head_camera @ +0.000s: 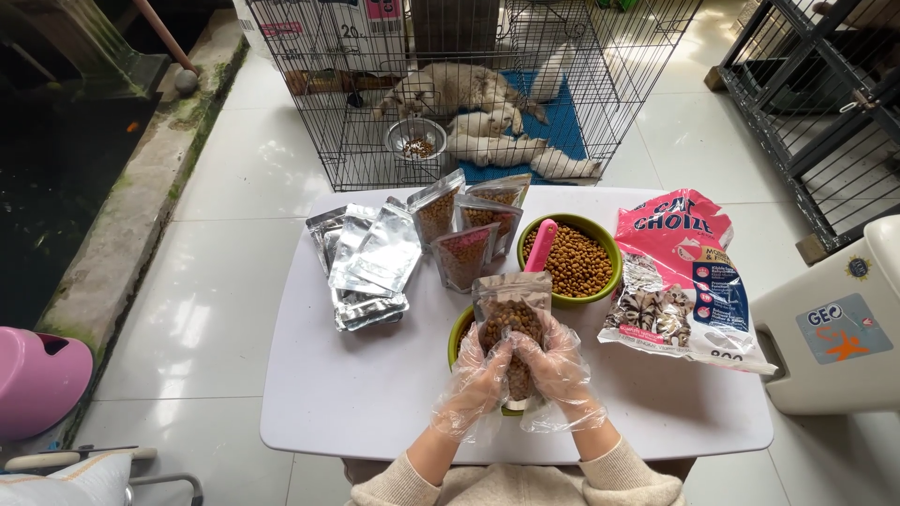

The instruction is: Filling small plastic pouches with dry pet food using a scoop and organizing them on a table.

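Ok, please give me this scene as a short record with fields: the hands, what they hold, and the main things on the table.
left hand: in a clear plastic glove, grips the pouch
right hand: gloved too, grips the same pouch
pouch: clear front, filled with brown kibble, held upright over a green bowl
second bowl: green, full of kibble, pink scoop in it
filled pouches: standing behind
empty foil pouches: stacked at the left
pink feed bag: lying at the right
table: white

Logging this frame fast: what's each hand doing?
Left hand: closed on the pouch.
Right hand: closed on the same pouch.
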